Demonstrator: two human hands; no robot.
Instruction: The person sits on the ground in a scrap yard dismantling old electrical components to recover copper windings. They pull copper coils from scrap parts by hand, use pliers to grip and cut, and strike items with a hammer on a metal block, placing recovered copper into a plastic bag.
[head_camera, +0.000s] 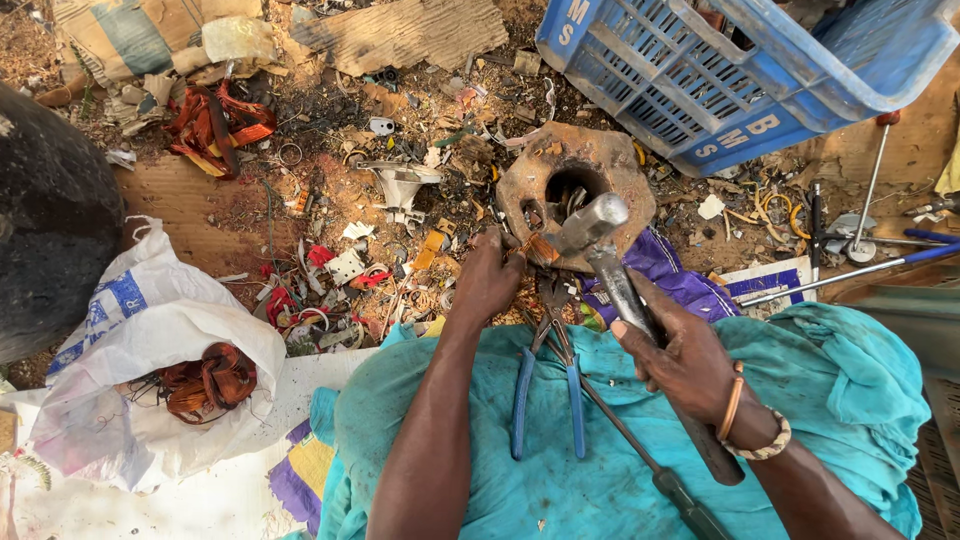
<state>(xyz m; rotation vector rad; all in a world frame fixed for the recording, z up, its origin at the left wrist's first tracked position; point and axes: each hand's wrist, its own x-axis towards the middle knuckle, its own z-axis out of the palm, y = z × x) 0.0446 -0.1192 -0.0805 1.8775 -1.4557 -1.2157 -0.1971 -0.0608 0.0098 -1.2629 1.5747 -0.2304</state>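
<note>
My right hand (680, 355) grips the handle of a metal hammer (596, 224), whose head hovers just above a small copper-coloured piece (541, 249). My left hand (487, 278) pinches that piece against the edge of a rusty round metal block (612, 166) with a hole in its middle. Blue-handled pliers (548, 385) and a long screwdriver (650, 468) lie on the teal cloth (840, 370) over my lap.
A blue plastic crate (720, 70) lies tipped at the top right. A white bag (150, 350) holding copper wire coils (210, 380) sits at the left. Scrap bits, wires and cardboard litter the dirt. Screwdrivers (870, 180) lie at the right. A dark round object (50, 220) is far left.
</note>
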